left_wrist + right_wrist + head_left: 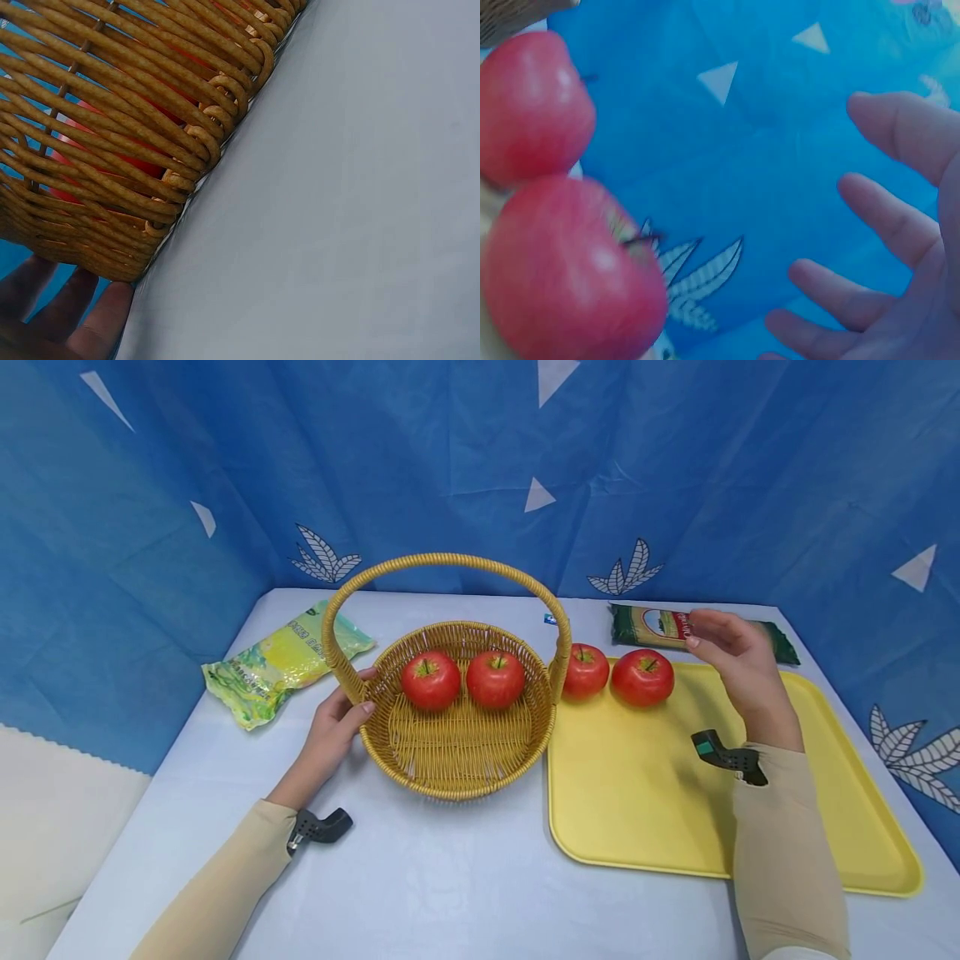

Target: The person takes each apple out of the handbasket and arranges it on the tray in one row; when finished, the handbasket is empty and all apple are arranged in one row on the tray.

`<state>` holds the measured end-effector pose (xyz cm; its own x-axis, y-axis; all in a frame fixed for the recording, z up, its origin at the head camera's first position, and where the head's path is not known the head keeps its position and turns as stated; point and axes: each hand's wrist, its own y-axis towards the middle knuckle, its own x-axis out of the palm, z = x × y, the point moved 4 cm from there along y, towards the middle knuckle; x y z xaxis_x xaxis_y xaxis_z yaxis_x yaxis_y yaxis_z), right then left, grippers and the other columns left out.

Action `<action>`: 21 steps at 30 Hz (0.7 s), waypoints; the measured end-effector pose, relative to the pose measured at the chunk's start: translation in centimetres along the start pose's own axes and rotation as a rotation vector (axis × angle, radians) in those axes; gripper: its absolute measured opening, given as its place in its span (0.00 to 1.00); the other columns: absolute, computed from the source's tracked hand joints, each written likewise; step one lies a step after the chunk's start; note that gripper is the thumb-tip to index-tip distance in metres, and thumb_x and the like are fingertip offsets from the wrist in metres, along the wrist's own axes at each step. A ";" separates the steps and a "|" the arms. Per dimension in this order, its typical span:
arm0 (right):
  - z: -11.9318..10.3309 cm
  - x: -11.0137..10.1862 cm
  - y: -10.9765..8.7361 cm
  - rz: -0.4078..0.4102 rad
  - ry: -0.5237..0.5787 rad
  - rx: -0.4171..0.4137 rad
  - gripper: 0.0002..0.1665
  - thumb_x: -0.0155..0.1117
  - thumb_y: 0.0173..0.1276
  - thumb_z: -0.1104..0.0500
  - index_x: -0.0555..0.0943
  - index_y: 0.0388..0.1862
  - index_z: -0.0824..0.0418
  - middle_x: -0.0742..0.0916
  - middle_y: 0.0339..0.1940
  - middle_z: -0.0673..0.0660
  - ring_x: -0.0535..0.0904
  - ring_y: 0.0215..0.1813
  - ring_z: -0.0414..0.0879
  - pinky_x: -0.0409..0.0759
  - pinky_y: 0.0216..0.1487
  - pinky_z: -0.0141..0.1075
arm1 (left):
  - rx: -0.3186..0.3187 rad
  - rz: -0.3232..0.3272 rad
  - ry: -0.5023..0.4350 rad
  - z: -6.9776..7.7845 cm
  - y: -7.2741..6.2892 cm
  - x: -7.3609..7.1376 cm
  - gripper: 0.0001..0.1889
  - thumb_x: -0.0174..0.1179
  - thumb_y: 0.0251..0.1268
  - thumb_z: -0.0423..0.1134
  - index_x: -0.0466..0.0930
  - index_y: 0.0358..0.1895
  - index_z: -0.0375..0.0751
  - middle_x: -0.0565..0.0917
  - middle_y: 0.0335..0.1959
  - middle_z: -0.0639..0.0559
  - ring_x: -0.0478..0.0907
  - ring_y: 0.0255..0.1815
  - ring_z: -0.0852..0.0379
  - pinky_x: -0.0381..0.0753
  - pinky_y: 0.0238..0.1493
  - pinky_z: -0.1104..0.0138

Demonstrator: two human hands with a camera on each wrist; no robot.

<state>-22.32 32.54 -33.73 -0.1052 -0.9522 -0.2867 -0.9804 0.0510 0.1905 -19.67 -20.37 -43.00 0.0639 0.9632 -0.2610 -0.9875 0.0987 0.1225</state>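
Note:
A round wicker basket (461, 752) with a tall hoop handle stands mid-table. Inside it, toward the back, sit two red apples (431, 681) (496, 680). My left hand (333, 727) holds the basket's left side by the foot of the handle, thumb at the rim and fingers outside; in the left wrist view, fingertips (105, 315) lie against the woven wall. Two more apples (642, 677) (586, 672) rest side by side at the far left of the yellow tray (637, 793). My right hand (738, 664) hovers over the tray, right of these apples, fingers spread and holding nothing.
Behind the tray lies a long pasta packet (648, 625), partly overlapped by the right hand in the head view. A green and yellow bag (288, 658) is left of the basket. Blue cloth (450, 460) hangs behind the white table (450, 877).

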 end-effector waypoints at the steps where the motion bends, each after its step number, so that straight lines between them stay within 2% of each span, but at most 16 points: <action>1: -0.4 0.1 -0.1 0.007 0.018 -0.005 0.27 0.64 0.73 0.62 0.76 0.70 0.57 0.81 0.61 0.40 0.74 0.61 0.34 0.76 0.52 0.14 | -0.001 0.000 0.002 0.0 0.0 0.0 0.26 0.51 0.78 0.35 0.66 0.76 0.43 0.66 0.79 0.47 0.69 0.67 0.71 0.71 0.62 0.83; 3: -1.1 0.2 -0.3 0.019 -0.036 0.004 0.28 0.64 0.74 0.60 0.75 0.71 0.56 0.80 0.63 0.42 0.74 0.64 0.34 0.76 0.52 0.14 | -0.009 -0.001 0.004 0.0 0.0 0.0 0.26 0.50 0.78 0.36 0.66 0.76 0.44 0.66 0.79 0.47 0.69 0.69 0.67 0.71 0.62 0.83; 7: -2.4 0.9 -0.9 0.022 -0.148 0.033 0.31 0.64 0.74 0.56 0.71 0.74 0.53 0.77 0.72 0.50 0.72 0.72 0.42 0.76 0.54 0.14 | -0.015 -0.006 0.004 0.0 0.0 0.0 0.26 0.50 0.78 0.35 0.66 0.76 0.45 0.66 0.80 0.47 0.68 0.73 0.53 0.72 0.61 0.82; 11: -3.7 1.7 -1.4 0.011 -0.111 -0.015 0.31 0.65 0.73 0.60 0.72 0.74 0.56 0.78 0.72 0.51 0.72 0.72 0.44 0.76 0.55 0.14 | -0.020 -0.009 -0.001 0.1 0.0 0.1 0.26 0.50 0.78 0.36 0.66 0.77 0.45 0.66 0.79 0.45 0.69 0.73 0.47 0.74 0.59 0.82; 13: -4.1 2.1 -1.7 0.002 -0.092 -0.042 0.30 0.65 0.73 0.62 0.73 0.73 0.56 0.79 0.70 0.48 0.73 0.71 0.42 0.76 0.55 0.14 | -0.022 -0.010 -0.001 0.0 0.1 0.0 0.26 0.50 0.78 0.36 0.66 0.77 0.45 0.66 0.79 0.45 0.69 0.72 0.49 0.74 0.59 0.82; 17: -5.1 2.9 -2.2 -0.021 -0.093 -0.088 0.31 0.66 0.71 0.64 0.74 0.72 0.55 0.80 0.68 0.44 0.74 0.70 0.38 0.76 0.57 0.15 | -0.020 -0.010 -0.005 -0.1 0.0 0.0 0.26 0.51 0.78 0.36 0.66 0.76 0.44 0.67 0.79 0.44 0.71 0.68 0.60 0.75 0.58 0.82; 21: -6.2 3.9 -2.8 -0.077 -0.007 -0.164 0.30 0.64 0.71 0.68 0.74 0.71 0.60 0.81 0.66 0.43 0.75 0.67 0.35 0.77 0.57 0.17 | -0.011 -0.010 -0.013 0.0 -0.1 -0.1 0.26 0.50 0.77 0.35 0.66 0.76 0.43 0.68 0.77 0.41 0.72 0.63 0.68 0.77 0.56 0.81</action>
<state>-18.94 26.85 -29.52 -0.0323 -0.9492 -0.3131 -0.9453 -0.0728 0.3181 -19.61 -20.45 -43.01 0.0758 0.9655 -0.2493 -0.9883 0.1059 0.1096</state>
